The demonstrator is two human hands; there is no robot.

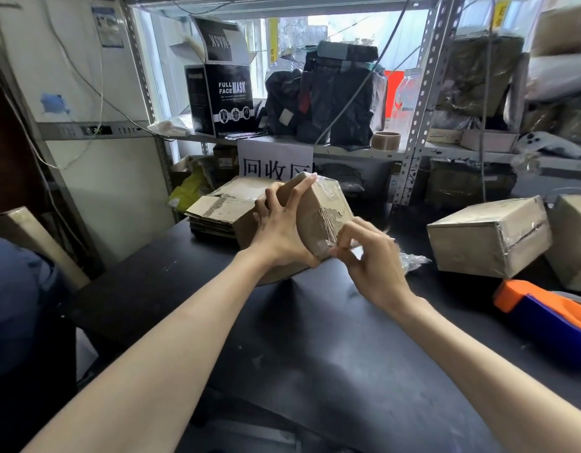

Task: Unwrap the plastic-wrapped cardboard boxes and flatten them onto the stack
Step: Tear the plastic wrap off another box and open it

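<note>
Left hand: forearm extended forward, fingers spread wide and curled over the top and near face of a cardboard box, thumb braced at its lower edge; it grips the box firmly. Right hand: wrist bent inward, thumb and forefinger pinch the clear plastic wrap at the box's lower near corner, remaining fingers loosely curled. The box is held tilted, just above the dark bench, its right face showing torn surface paper. Directly behind it, the stack of flattened cardboard lies on the bench. Crumpled plastic lies just beside the right hand. Further right, a wrapped box rests tilted against a second box. An orange and blue tape dispenser sits near the bench's right edge.
</note>
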